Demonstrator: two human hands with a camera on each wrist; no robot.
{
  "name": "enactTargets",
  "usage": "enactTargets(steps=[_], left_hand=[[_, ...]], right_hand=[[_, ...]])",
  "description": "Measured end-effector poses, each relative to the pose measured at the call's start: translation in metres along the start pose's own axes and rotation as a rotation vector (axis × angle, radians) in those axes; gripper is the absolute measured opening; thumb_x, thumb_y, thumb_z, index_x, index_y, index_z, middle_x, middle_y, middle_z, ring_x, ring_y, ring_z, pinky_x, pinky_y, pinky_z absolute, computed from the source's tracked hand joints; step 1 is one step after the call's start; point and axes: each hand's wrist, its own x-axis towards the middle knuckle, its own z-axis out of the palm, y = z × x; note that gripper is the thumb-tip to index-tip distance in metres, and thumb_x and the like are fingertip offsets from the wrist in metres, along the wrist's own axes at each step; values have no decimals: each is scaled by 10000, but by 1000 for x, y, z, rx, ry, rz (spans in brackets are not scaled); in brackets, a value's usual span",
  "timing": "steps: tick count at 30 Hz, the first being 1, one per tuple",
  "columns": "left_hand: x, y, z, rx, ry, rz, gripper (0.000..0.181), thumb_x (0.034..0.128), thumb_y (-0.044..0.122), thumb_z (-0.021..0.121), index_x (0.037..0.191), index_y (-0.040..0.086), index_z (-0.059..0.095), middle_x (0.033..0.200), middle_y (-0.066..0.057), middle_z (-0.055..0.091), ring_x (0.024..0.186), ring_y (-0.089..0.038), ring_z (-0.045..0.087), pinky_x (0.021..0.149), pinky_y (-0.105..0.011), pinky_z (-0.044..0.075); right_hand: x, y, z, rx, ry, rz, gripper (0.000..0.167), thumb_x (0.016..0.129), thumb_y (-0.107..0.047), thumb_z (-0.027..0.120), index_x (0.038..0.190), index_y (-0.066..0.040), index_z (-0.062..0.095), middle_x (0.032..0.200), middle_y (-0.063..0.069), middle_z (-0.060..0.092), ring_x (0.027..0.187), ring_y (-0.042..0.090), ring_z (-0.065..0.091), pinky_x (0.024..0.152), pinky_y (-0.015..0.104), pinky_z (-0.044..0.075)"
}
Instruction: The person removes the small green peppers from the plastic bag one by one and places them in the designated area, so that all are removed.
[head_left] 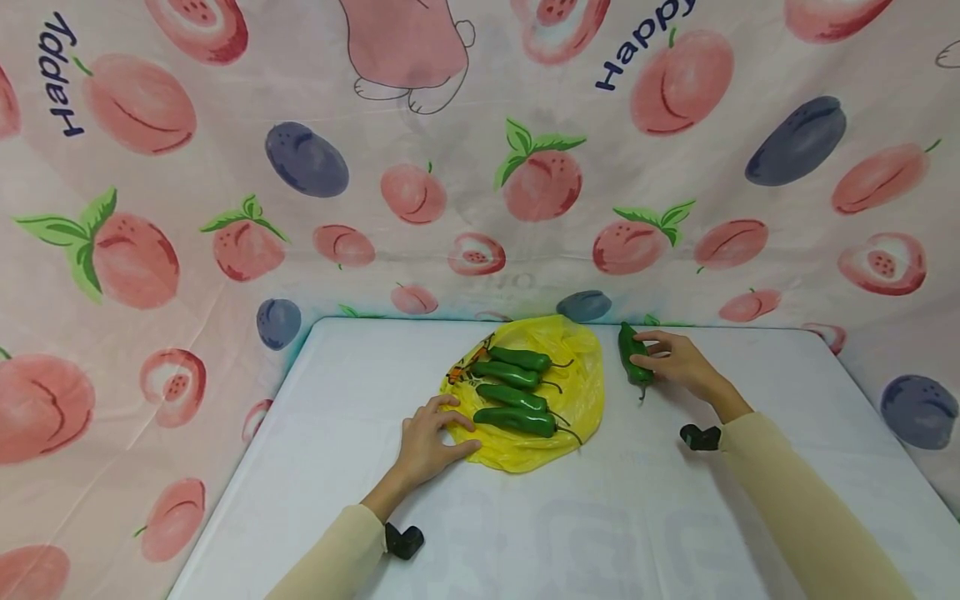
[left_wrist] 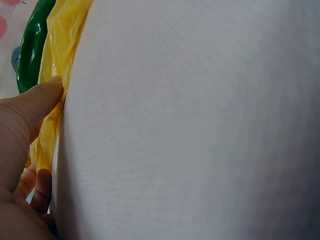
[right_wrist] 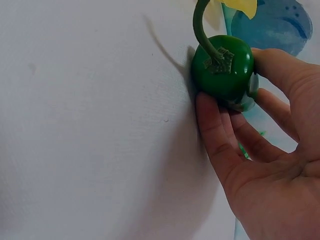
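Note:
Several green peppers (head_left: 513, 420) lie in a column on a spread yellow plastic bag (head_left: 585, 392), stems to the right. The left hand (head_left: 435, 443) rests at the bag's lower left edge, fingers spread; in the left wrist view its thumb touches the yellow plastic (left_wrist: 62, 42) beside a green pepper (left_wrist: 34, 47). To the right of the bag, a separate pepper (head_left: 631, 354) lies on the table, stem toward the person. The right hand (head_left: 678, 364) has its fingers around that pepper; the right wrist view shows thumb and fingers on both sides of the pepper (right_wrist: 225, 70).
A white-covered table (head_left: 337, 367) holds everything. Behind it hangs a pink cloth (head_left: 450, 283) printed with fruit. Black wrist cameras sit by the left cuff (head_left: 405, 542) and right cuff (head_left: 701, 437).

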Motion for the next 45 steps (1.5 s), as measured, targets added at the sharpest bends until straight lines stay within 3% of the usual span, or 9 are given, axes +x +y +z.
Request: enactTargets(steps=[11, 24, 37, 45], left_hand=[[1, -1, 0, 5, 1, 2, 197, 811, 341, 889, 934, 228, 784, 1340, -84, 597, 1212, -339, 543, 808, -448, 277], [0, -2, 1, 2, 7, -6, 187, 806, 332, 892, 928, 246, 781, 1361, -70, 593, 1234, -340, 537, 824, -454, 271], [1, -4, 2, 8, -4, -6, 187, 813, 361, 885, 926, 257, 779, 1357, -67, 591, 1220, -333, 542, 817, -448, 269], [1, -3, 1, 6, -7, -15, 186, 813, 343, 885, 933, 247, 779, 1358, -70, 590, 1229, -339, 534, 831, -458, 273]], right_hand=[[-1, -1, 0, -6, 9, 0, 630, 992, -331, 700, 1504, -45, 470, 1394, 318, 503, 1233, 448, 533, 953, 477, 537], [2, 3, 2, -12, 15, 6, 625, 996, -334, 694, 1510, -58, 470, 1394, 310, 511, 1209, 429, 556, 928, 442, 553], [2, -3, -4, -10, -28, -21, 646, 990, -326, 705, 1500, -12, 460, 1400, 343, 489, 1212, 445, 559, 886, 425, 570], [4, -7, -10, -66, -73, -61, 636, 981, -264, 722, 1501, -20, 448, 1390, 363, 498, 1199, 455, 574, 816, 399, 590]])
